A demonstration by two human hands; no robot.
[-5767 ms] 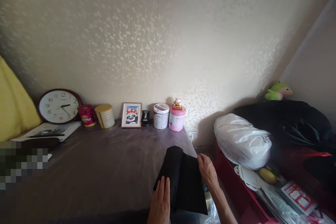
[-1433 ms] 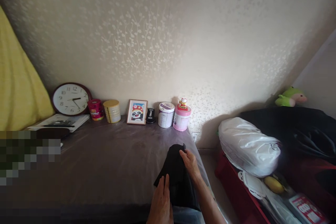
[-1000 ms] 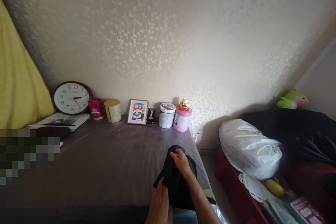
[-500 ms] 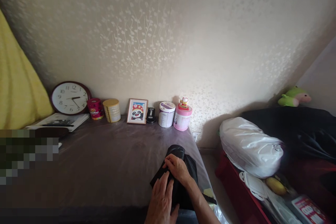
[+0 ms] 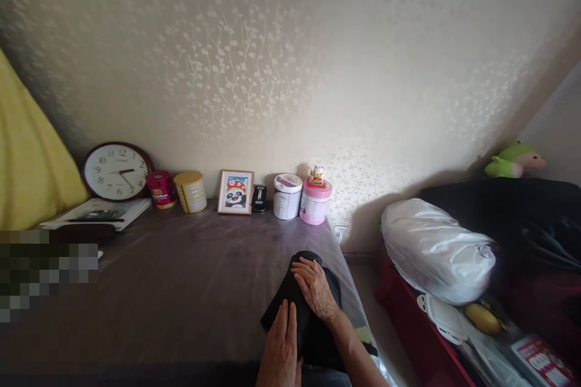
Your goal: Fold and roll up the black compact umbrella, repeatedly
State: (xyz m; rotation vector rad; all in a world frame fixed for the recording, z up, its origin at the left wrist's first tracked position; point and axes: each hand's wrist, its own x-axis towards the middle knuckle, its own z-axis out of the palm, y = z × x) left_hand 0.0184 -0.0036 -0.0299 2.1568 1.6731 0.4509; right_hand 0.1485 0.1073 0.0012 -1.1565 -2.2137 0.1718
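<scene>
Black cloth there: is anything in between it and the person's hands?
Nothing visible is: the left hand and right hand both lie on the black cloth, though what is under the palms is hidden.

Two hands (image 5: 280, 344) (image 5: 315, 291), one black cloth (image 5: 313, 338) — four canisters (image 5: 161, 190) (image 5: 191, 193) (image 5: 287, 199) (image 5: 315, 204), one clock (image 5: 117, 172).

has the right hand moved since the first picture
Yes, the right hand has moved left: first right of the pink canister, it now lies in line with it, on the black fabric.
</scene>
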